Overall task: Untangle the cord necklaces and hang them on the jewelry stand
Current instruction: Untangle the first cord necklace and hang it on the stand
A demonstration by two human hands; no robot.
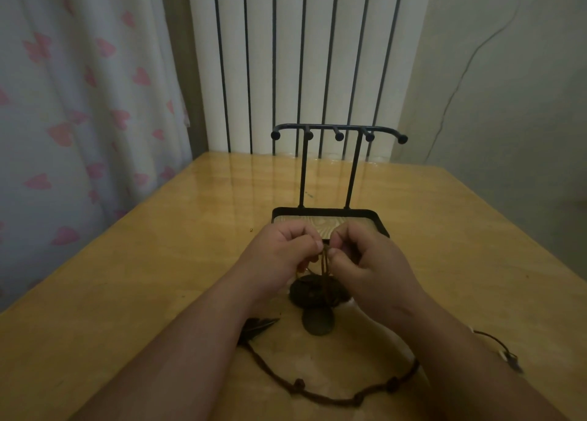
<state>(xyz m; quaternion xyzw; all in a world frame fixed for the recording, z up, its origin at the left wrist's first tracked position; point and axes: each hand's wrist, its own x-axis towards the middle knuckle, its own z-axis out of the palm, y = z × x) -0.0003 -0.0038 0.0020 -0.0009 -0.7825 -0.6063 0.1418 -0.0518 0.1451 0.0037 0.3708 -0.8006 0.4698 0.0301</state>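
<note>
Cord necklaces [324, 269], brown, are bunched between two hands near the middle of a wooden table [143, 277]. The left hand [281, 252] and right hand [370, 261] meet fingertip to fingertip, each with curled fingers and thumb pinching the strands at the top of the tangle. From the pinch the cords drop to a cluster of dark disc pendants [317, 323] lying on the table below the hands. A knotted loop of cord [327, 398] trails toward the viewer between the forearms. A dark feather-shaped pendant [260, 325] lies beside the left forearm, and a loose cord end [509, 358] lies outside the right. The jewelry stand [338, 127], black, has a five-knobbed bar on two posts over a tray base. It stands just behind the hands, which cover the tray's front edge. Behind it is a white ribbed radiator [301, 55]; to the left, a curtain with pink hearts [79, 109].
</note>
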